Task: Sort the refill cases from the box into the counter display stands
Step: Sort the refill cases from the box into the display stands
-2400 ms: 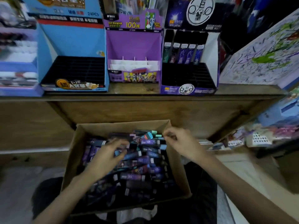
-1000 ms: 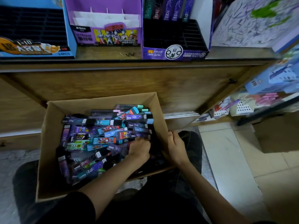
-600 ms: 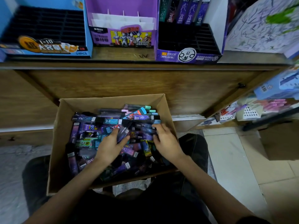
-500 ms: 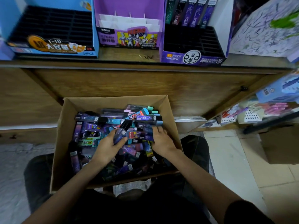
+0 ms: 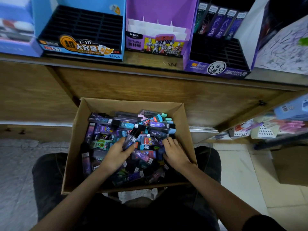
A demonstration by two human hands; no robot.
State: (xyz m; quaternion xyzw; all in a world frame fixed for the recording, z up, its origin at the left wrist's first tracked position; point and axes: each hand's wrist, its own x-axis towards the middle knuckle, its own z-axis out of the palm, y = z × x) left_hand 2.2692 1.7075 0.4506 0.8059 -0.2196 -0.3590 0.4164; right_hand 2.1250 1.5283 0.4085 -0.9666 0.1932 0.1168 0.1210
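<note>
picking step: 1 case in hand, no stand chosen

wooden counter runs across the top of the view with 3 display stands side by side on it: a blue stand on the left with bare black slots, a purple stand in the middle with white dividers, and a dark stand on the right whose back row holds 5 upright cases. below it a cardboard box rests on the person's lap, and the refill cases lie inside as a loose heap, crossing at all angles.

both hands are in the box. the right hand lies on the heap near the right wall, fingers close together and slightly bent, tips touching the cases; nothing shows pinched in it. the left hand is at the middle of the heap, thumb and fingers pinching the lower end of a dark case that tilts up out of the pile, black cap toward the counter.

i judge this the picking step: 1 case is held, not yet at a stand. the next move calls for reading its print, too small to make out here, matching it to a stand, then lifting it over the box rim and sliding it upright into a free slot.
</note>
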